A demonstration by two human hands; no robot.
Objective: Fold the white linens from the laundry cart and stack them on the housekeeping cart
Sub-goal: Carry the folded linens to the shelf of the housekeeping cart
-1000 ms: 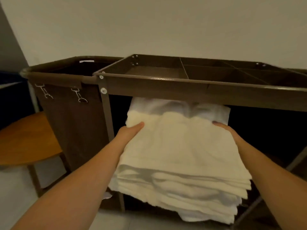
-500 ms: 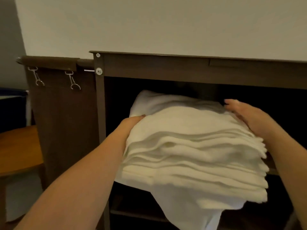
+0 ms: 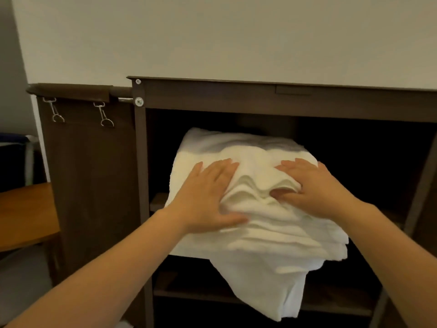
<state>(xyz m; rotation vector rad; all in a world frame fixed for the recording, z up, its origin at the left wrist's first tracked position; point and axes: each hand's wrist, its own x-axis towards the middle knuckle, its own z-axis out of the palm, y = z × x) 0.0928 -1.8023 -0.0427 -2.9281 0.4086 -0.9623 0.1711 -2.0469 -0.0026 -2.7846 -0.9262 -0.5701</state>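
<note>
A thick stack of folded white linens [image 3: 255,233] lies on the middle shelf of the dark brown housekeeping cart [image 3: 260,98]. Its front overhangs the shelf edge, and one layer droops down in front of the lower shelf. My left hand [image 3: 205,192] lies flat on top of the stack at its left, fingers spread and straight. My right hand [image 3: 314,188] rests on top at the right, fingers straight, thumb tucked against a raised fold. The cloth bunches up into a ridge between the two hands.
The brown fabric laundry bag [image 3: 89,185] hangs from a rail with metal clips on the cart's left side. A wooden table [image 3: 26,216] stands further left. A lower shelf [image 3: 189,292] runs below the stack. A plain wall rises behind.
Both hands have come off the sides of the stack and now lie flat on top. The stack sits further in on the shelf, and cloth has bunched between the hands.
</note>
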